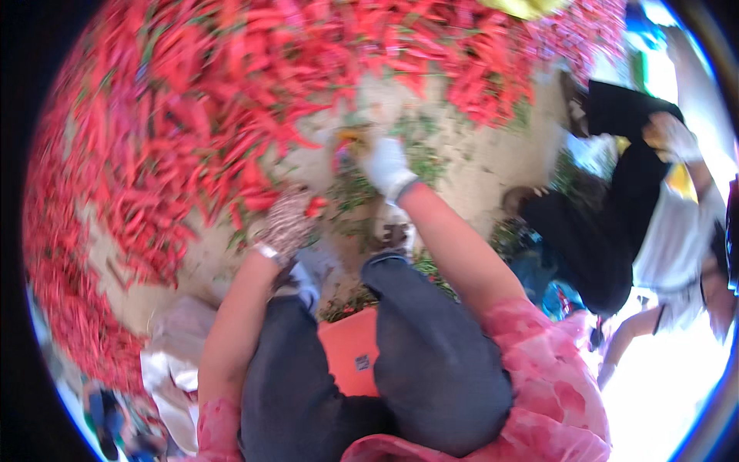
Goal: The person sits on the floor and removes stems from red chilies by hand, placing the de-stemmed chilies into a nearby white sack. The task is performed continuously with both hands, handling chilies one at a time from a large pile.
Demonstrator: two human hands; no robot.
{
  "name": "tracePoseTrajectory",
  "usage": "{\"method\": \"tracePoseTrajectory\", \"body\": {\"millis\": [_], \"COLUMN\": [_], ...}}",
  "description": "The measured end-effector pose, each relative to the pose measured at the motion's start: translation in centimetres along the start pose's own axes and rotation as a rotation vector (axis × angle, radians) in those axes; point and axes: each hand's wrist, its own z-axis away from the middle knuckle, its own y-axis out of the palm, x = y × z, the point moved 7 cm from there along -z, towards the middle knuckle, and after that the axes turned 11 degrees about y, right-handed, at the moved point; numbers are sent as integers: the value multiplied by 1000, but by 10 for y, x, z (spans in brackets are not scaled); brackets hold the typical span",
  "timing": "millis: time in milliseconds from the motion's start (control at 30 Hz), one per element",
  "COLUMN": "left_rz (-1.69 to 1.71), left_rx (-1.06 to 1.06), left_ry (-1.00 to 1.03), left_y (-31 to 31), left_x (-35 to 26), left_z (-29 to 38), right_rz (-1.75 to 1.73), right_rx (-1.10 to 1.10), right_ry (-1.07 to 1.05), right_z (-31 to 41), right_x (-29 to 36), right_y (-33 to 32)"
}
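My left hand (287,224), in a speckled knit glove, is at the edge of a large heap of red chili peppers (190,115). Its fingers are curled around a red chili pepper (316,207), whose bright end sticks out by the fingertips. Farther forward and to the right, my right hand (384,164) wears a white glove and reaches over the bare ground. Motion blur smears its fingers and an orange and pink patch beside them, so its grip is unclear. Green stems and leaf scraps (355,193) lie beneath and between both hands.
An orange-red surface (349,352) bearing a printed code shows between my thighs. Left of me lies a pale sack (173,352). On the right a person in black trousers (612,231) sits close by, one gloved hand raised. Something yellow (525,6) is at the top edge.
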Motion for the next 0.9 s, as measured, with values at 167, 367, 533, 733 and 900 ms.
{"method": "tracePoseTrajectory", "body": {"millis": [167, 367, 533, 733, 900], "left_rz": [694, 423, 285, 302, 413], "left_rx": [-378, -480, -244, -15, -120], "left_ry": [-287, -343, -137, -36, -199], "left_y": [3, -19, -12, -13, 10], "left_x": [74, 86, 68, 18, 36], "left_z": [53, 49, 44, 49, 41], "right_rz": [602, 470, 267, 323, 29], "right_rx": [-500, -93, 110, 383, 777], "right_ry": [-424, -504, -536, -578, -361], "right_z": [-16, 52, 76, 79, 46], "right_x": [-8, 39, 94, 89, 41], "right_y": [38, -5, 13, 22, 52]}}
